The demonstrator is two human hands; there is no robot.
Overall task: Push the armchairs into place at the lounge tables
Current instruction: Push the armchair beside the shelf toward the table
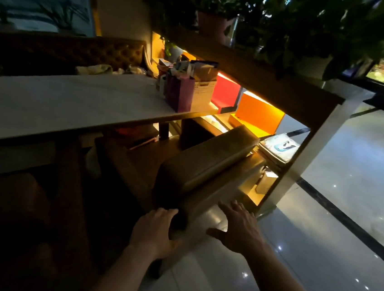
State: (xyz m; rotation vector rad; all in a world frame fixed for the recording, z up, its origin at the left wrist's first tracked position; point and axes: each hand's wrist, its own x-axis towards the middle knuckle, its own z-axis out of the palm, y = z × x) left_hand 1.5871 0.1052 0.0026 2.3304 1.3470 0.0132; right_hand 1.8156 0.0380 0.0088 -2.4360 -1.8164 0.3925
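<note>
The armchair (202,170) in front of you stands at the near right corner of the pale bench (60,105), its seat partly under the top. Your left hand (153,231) wraps its fingers (167,214) round the near armrest end. Your right hand (239,228) is spread flat, grasping nothing, beside the chair's outer side above the glossy floor (345,209).

Dim, blurry frame (perhaps motion), warm shelf (258,114) glow.

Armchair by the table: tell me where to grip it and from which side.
Grip the armchair by its near back corner, from behind on the aisle side. Its front already points under the table. The left hand wraps that edge; the right hand hovers open beside it.
</note>
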